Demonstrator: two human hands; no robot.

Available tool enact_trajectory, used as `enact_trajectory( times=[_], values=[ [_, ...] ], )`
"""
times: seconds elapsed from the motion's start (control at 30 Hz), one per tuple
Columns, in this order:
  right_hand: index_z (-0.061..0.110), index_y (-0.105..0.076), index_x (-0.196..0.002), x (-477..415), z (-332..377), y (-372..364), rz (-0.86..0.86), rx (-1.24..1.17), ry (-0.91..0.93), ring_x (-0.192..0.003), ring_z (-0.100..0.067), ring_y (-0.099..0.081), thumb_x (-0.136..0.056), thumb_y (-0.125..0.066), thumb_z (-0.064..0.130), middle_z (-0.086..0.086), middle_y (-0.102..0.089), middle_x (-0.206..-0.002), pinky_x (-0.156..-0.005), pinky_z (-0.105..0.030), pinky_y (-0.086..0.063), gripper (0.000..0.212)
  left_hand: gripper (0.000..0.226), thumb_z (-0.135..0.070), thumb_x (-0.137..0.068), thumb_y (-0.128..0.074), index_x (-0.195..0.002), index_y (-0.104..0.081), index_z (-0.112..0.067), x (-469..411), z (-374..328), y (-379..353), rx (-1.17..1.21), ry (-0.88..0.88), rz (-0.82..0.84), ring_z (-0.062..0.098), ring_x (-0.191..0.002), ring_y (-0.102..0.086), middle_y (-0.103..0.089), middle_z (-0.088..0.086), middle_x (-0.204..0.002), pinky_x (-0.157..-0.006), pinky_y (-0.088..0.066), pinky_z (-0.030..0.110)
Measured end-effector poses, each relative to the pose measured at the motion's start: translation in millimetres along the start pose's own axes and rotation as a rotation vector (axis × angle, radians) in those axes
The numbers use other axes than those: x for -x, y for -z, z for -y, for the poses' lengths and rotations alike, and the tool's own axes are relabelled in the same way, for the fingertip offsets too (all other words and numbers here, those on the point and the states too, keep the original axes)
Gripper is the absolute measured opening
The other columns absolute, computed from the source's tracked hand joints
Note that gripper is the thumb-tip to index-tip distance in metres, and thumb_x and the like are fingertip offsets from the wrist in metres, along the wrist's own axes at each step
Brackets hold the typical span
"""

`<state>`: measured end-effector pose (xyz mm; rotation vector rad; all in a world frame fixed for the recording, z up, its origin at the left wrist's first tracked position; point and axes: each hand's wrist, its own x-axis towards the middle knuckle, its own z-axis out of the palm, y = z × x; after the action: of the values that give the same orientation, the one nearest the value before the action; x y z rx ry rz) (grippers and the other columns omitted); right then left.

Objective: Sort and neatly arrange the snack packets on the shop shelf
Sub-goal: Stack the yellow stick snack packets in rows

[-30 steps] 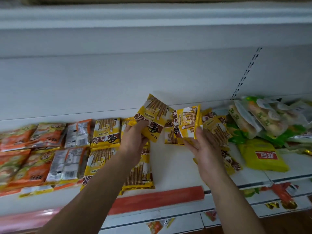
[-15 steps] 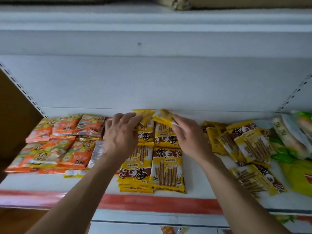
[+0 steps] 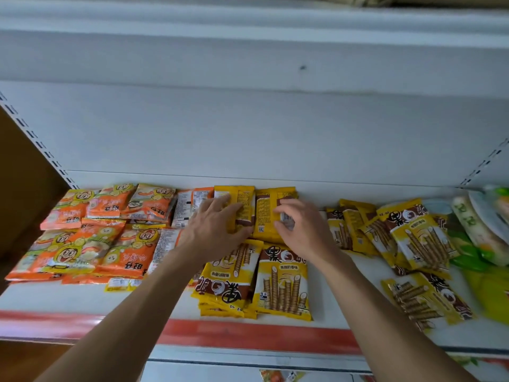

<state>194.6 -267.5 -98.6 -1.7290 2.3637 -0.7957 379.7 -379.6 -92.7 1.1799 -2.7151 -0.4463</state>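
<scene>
Wide white shelf [image 3: 41, 299] with a red strip [image 3: 248, 334] along the front edge. On the left part, a big pile of orange packs [image 3: 91, 244] in two rows, overlapping, a few turned face down. In the middle, yellow packs [image 3: 281, 282] in two rows: two small stacks at the front, side by side and face up, and two more by the back wall, face down. To the right, a loose heap [image 3: 407, 235] of the same yellow kind, tilted and lying over each other. Past that, at the far right, green bags [image 3: 468, 257].

Left hand [image 3: 217, 224] lying on the left back pack [image 3: 245, 202], fingers spread and nearly straight, pressing down, thumb by the near edge, not clenched. Right hand [image 3: 303, 230] on the right back pack [image 3: 270, 210], fingers bent, tips touching it. Cannot tell if pinching or only pushing. Both back packs flat on the shelf, just beside each other, right behind the front stacks.
</scene>
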Motion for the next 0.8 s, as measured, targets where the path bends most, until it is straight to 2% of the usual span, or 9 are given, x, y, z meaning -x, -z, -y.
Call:
enact_trajectory(
  times=[0.07,0.13,0.23,0.3,0.43,0.63,0.8],
  values=[
    [0.018,-0.065,-0.123,2.2,2.2,-0.9,-0.011,0.016,0.012,-0.131,-0.018,-0.042,-0.093,-0.062,0.03,0.002,-0.054,-0.138,-0.1,-0.021,-0.026,0.032,0.07,-0.07,-0.089,-0.036,-0.149,-0.03,-0.036,4.3,-2.8,-6.7,-0.002,-0.004,-0.061,0.018,-0.149,-0.002,-0.014,-0.004,-0.162,-0.118,-0.011,0.048],
    [0.017,-0.06,-0.13,9.5,4.8,-2.3,-0.039,0.014,0.013,-0.137,-0.02,-0.037,-0.095,-0.059,0.035,0.0,-0.048,-0.145,-0.109,-0.027,-0.026,0.039,0.076,-0.078,-0.087,-0.023,-0.15,-0.028,-0.036,11.9,-5.7,-13.6,0.022,-0.015,-0.119,0.016,-0.15,0.004,-0.009,-0.006,-0.163,-0.119,-0.006,0.047],
    [0.017,-0.056,-0.137,30.1,9.7,-8.2,-0.121,-0.016,0.027,-0.143,-0.022,-0.031,-0.099,-0.049,0.042,-0.004,-0.042,-0.151,-0.113,-0.035,-0.027,0.045,0.081,-0.081,-0.084,-0.012,-0.151,-0.027,-0.037,24.8,-9.5,-24.3,0.014,-0.07,-0.143,0.011,-0.15,0.005,-0.01,-0.008,-0.163,-0.116,0.004,0.036],
    [0.014,-0.053,-0.139,42.3,14.7,-16.2,-0.112,0.067,0.075,-0.145,-0.026,-0.028,-0.1,-0.041,0.046,-0.008,-0.039,-0.153,-0.115,-0.04,-0.027,0.052,0.079,-0.077,-0.086,-0.012,-0.151,-0.028,-0.035,29.7,-9.6,-28.3,0.004,-0.08,-0.158,0.012,-0.15,0.003,-0.013,-0.008,-0.163,-0.116,0.007,0.031],
    [0.014,-0.047,-0.144,37.9,13.7,-19.3,-0.041,0.177,0.125,-0.149,-0.026,-0.02,-0.1,-0.032,0.054,-0.007,-0.032,-0.157,-0.119,-0.044,-0.023,0.061,0.072,-0.07,-0.091,-0.016,-0.151,-0.029,-0.034,31.7,-10.3,-29.6,0.012,-0.077,-0.171,0.014,-0.15,0.001,-0.014,-0.005,-0.163,-0.118,0.006,0.033],
    [0.015,-0.046,-0.143,26.0,10.8,-22.7,0.0,0.204,0.144,-0.147,-0.026,-0.024,-0.101,-0.037,0.05,-0.008,-0.035,-0.156,-0.12,-0.043,-0.023,0.055,0.054,-0.05,-0.1,-0.026,-0.151,-0.029,-0.032,30.4,-16.7,-37.0,-0.028,0.003,-0.194,0.021,-0.151,-0.001,-0.015,0.0,-0.163,-0.12,0.0,0.041],
    [0.016,-0.05,-0.14,24.1,11.0,-26.0,-0.015,0.223,0.142,-0.144,-0.028,-0.029,-0.1,-0.04,0.05,-0.007,-0.041,-0.152,-0.117,-0.044,-0.026,0.054,0.059,-0.05,-0.094,-0.02,-0.148,-0.034,-0.032,30.2,-22.8,-41.1,-0.033,0.065,-0.215,0.023,-0.15,-0.006,-0.021,0.001,-0.161,-0.121,-0.009,0.046]
  ],
)
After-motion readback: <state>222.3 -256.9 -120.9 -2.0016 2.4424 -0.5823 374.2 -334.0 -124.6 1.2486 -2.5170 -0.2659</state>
